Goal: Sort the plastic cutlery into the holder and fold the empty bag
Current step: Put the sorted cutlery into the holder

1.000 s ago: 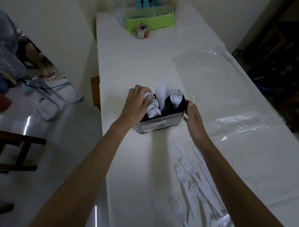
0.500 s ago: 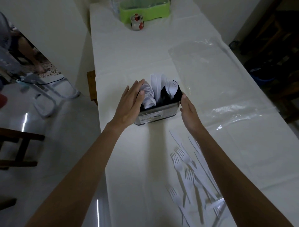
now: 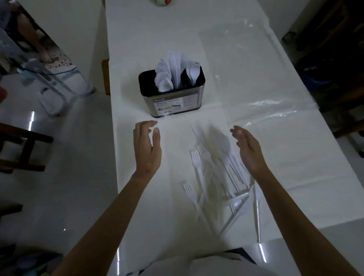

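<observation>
A metal holder (image 3: 173, 102) with a black inside stands mid-table. White spoons (image 3: 163, 77), knives (image 3: 177, 65) and forks (image 3: 194, 72) stick up from its compartments. A loose pile of white plastic forks and knives (image 3: 212, 171) lies on the table near me. My left hand (image 3: 146, 147) hovers empty left of the pile, fingers relaxed. My right hand (image 3: 248, 149) hovers over the pile's right side, palm turned inward, holding nothing. The clear empty bag (image 3: 252, 78) lies flat to the right of the holder.
The white table (image 3: 137, 49) runs away from me; its left edge drops to a glossy floor. A dark wooden chair (image 3: 19, 149) stands at the left. A small red and white object (image 3: 161, 2) sits at the far end. Dark furniture fills the right side.
Both hands let go of the holder's sides and drew back toward me, now hovering either side of the loose pile. The left hand had been tucking spoons in one second ago.
</observation>
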Demonstrator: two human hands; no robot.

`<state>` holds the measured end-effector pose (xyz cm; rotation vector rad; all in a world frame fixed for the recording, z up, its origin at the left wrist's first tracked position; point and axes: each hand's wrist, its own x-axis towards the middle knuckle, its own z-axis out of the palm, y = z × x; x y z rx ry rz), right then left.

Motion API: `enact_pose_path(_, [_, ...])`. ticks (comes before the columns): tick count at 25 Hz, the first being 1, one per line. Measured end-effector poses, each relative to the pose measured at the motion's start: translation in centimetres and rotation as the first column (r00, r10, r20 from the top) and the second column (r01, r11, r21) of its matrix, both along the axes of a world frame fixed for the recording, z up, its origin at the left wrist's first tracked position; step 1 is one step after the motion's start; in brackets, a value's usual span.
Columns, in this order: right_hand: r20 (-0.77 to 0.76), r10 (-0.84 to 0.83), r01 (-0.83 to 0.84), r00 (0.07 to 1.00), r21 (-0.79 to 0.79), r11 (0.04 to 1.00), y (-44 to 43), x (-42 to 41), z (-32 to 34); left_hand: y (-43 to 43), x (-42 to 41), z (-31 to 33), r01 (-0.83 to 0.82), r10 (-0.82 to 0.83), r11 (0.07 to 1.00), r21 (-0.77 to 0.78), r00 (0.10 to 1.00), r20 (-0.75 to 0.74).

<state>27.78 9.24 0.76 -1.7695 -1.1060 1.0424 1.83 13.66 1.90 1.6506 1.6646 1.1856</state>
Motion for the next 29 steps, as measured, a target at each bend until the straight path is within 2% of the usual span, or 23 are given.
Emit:
enact_pose_path(4, [0.171,-0.013,0.01,0.985,0.019,1.0,-4.6,2.0,-1.2,-1.9,3.5,-2.7,0.066,-0.072,0.985,-0.158,0.997,-0.033])
enact_pose_path(7, [0.309,0.072,-0.083,0.948,0.022,0.996,-6.6,2.3,-1.7,-0.7,6.6,-3.2,0.055,-0.114,0.952,-0.302,0.977,-0.182])
enact_pose_path(10, [0.362,0.178,-0.181,0.915,-0.028,0.983,-7.6,1.8,-2.4,1.0,9.1,-2.7,0.007,-0.184,0.894,-0.447,0.917,-0.353])
enact_pose_path(14, [0.404,0.06,-0.041,0.913,-0.057,0.998,-6.4,1.7,-2.2,3.0,10.8,-2.2,-0.044,-0.278,0.831,-0.554,0.831,-0.482])
enact_pose_path(17, [0.474,0.131,-0.047,0.871,-0.185,0.982,-4.3,2.0,-2.2,3.7,11.6,-1.8,-0.03,-0.348,0.805,-0.592,0.785,-0.513])
enact_pose_path(19, [0.518,0.221,-0.086,0.827,-0.272,0.959,-3.2,2.0,-2.3,3.9,11.9,-1.7,-0.014,-0.36,0.801,-0.599,0.787,-0.501])
enact_pose_path(21, [0.513,0.241,-0.089,0.824,-0.303,0.949,-2.4,2.2,-2.5,4.0,11.9,-2.0,0.003,-0.341,0.802,-0.598,0.823,-0.454])
enact_pose_path(25, [0.439,0.128,-0.001,0.889,-0.278,0.961,-1.5,3.3,-2.9,4.4,11.6,-2.5,0.004,-0.241,0.842,-0.539,0.897,-0.371])
enact_pose_path(27, [0.384,0.069,0.039,0.921,-0.267,0.963,-1.3,4.0,-3.1,4.8,11.7,-2.3,0.012,-0.17,0.865,-0.501,0.947,-0.271])
enact_pose_path(29, [0.35,0.052,0.043,0.935,-0.257,0.965,-1.3,4.8,-3.1,5.3,12.2,-1.7,0.0,-0.046,0.888,-0.461,0.995,-0.089])
